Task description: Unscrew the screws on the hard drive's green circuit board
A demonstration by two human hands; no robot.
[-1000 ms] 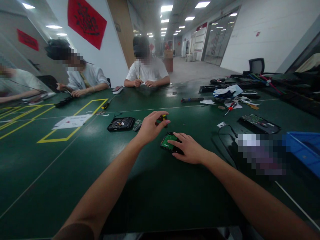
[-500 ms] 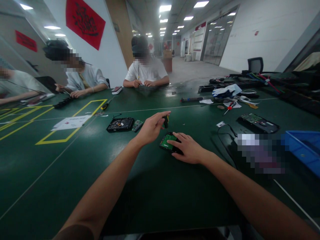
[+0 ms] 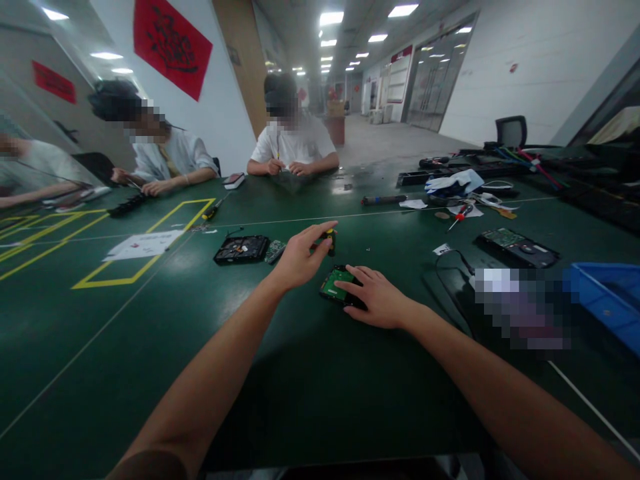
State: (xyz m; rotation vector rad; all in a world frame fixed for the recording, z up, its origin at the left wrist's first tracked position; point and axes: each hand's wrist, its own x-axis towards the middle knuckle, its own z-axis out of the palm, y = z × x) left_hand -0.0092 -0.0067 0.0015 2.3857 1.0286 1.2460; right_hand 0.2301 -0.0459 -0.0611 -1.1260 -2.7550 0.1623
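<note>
My left hand (image 3: 303, 255) is closed around the black and yellow handle of a screwdriver (image 3: 331, 243), its index finger stretched over the handle's top. The screwdriver stands about upright over the far edge of a hard drive (image 3: 334, 285); its tip is too small to make out. That drive lies on the table with its green circuit board facing up. My right hand (image 3: 377, 297) lies over the drive's right side, fingers spread on it and thumb at the near edge, steadying it. Part of the drive is hidden beneath the palm.
Left of my hands lie an opened drive (image 3: 242, 249) and a loose circuit board (image 3: 275, 251). To the right are another drive (image 3: 517, 247), a blue bin (image 3: 607, 293), a red screwdriver (image 3: 461, 215) and gloves (image 3: 454, 181). Several people (image 3: 295, 143) sit across the green table (image 3: 150, 353).
The screwdriver handle has turned slightly in my left hand, and the fingers have shifted a little on it. My right hand and the hard drive have stayed in place.
</note>
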